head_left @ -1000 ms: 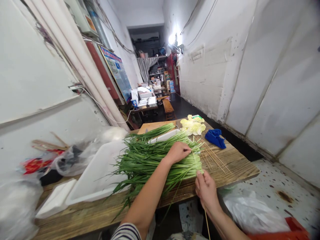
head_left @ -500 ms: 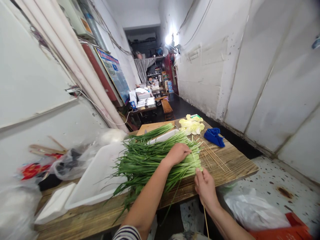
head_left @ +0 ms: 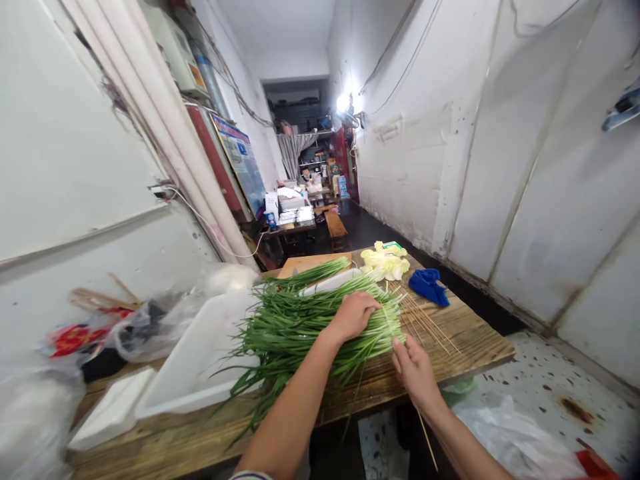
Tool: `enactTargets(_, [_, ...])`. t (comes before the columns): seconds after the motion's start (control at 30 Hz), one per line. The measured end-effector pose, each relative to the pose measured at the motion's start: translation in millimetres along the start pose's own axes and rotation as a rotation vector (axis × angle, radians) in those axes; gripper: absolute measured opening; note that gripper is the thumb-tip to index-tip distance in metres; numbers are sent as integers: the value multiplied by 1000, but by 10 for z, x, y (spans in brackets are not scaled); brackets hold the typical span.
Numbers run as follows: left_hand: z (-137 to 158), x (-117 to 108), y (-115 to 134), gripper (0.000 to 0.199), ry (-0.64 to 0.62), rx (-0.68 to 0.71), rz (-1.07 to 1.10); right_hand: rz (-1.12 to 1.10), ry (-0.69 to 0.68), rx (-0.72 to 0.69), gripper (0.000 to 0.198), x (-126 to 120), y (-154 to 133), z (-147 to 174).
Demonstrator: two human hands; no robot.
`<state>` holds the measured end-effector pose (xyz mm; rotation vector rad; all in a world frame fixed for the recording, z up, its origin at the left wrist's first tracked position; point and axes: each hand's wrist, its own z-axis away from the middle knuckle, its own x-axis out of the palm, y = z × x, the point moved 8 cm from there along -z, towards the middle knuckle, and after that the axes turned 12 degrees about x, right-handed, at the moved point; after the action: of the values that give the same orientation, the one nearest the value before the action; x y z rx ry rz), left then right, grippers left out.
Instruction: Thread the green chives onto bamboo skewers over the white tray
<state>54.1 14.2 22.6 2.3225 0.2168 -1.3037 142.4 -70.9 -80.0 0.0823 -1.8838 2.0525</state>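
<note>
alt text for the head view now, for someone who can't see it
A person's left hand rests on long green stalks while the right hand holds a thin wooden skewer at the stalks' pale ends. Yellowish leaves, loose skewers, a blue cloth and a white tray share the wooden table.

The bamboo skewer (head_left: 427,438) below the right hand (head_left: 415,367) now slants further rightward, its lower end in view; the striped sleeve (head_left: 251,475) has mostly left view.

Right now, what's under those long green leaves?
Under the green leaves, parts of a white tray and the wooden table show at the edges. Whatever lies beneath the middle is covered.
</note>
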Motion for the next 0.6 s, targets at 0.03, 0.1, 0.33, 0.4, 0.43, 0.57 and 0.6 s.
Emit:
enactTargets(0.03, [6, 8, -13, 26, -3, -7, 9, -2, 0, 7, 34, 2, -7, 6])
enactTargets(0.1, [13, 26, -43, 26, -10, -23, 21, -10, -3, 16, 34, 6, -5, 17])
enactTargets(0.33, [-1, 92, -155, 22, 16, -54, 322, -10, -26, 21, 32, -7, 43, 22])
enactTargets(0.4, [9, 166, -220, 22, -27, -126, 426, -2, -23, 18, 32, -11, 29, 23])
enactTargets(0.43, [16, 202, -249, 23, -47, -163, 461, 2, -20, 19, 32, -12, 20, 24])
enactTargets(0.57, [31, 251, -334, 24, -14, -262, 546, -1, -20, 37, 31, -7, 2, 29])
enactTargets(0.6, [38, 259, -359, 25, 3, -297, 573, -5, -25, 40, 30, -5, 4, 29])
